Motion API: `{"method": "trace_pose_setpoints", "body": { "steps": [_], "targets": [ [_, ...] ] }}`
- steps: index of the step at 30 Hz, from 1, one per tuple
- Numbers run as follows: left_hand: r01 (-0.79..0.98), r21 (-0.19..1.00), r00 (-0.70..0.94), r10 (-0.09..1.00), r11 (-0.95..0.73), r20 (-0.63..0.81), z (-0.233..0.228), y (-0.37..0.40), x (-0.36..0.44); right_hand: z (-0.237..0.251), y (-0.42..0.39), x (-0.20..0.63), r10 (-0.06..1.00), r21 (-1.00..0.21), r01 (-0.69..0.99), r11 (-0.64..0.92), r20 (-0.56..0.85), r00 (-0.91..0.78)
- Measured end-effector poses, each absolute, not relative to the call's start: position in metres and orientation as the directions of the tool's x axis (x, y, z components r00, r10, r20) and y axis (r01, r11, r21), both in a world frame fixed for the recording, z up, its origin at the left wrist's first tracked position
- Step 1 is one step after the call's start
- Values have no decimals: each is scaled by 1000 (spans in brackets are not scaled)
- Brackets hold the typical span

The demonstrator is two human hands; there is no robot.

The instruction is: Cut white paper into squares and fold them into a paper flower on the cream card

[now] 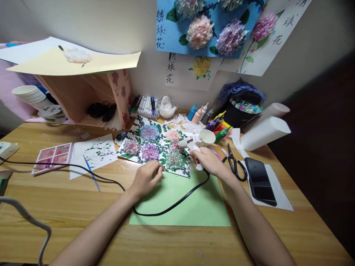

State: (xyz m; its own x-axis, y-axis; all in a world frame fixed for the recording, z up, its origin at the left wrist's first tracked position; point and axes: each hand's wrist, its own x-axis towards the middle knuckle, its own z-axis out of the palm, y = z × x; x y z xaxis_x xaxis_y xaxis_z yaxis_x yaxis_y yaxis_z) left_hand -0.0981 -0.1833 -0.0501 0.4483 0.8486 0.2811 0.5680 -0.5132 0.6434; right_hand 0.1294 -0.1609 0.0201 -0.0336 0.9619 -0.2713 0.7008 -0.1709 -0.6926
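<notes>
Here, your right hand (208, 160) is clamped around the white glue gun (194, 146), nozzle over the flower collage (155, 147). Your left hand (146, 178) rests fingers-together on the collage's near edge. The paper looks light and flimsy, so press flat; grip the gun's handle.

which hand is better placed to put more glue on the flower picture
Right, probably. The right hand already grips the glue gun, nozzle over the flower picture. The left hand only rests at the picture's near edge.
</notes>
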Motion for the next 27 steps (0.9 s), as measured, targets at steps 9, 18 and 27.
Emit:
{"method": "trace_pose_setpoints", "body": {
  "steps": [9, 18, 27],
  "targets": [
    [566, 640, 448, 846, -520, 290, -51, -183, -98, 18, -160, 129, 961, -698, 695, -171, -274, -38],
    [571, 634, 452, 845, -521, 287, -50, -183, -98, 28, -164, 134, 965, -670, 720, -180, -260, -1],
    [579, 617, 462, 837, -534, 291, -51, -183, -98, 27, -161, 141, 965, -687, 707, -170, -261, -21]
  ]
}}
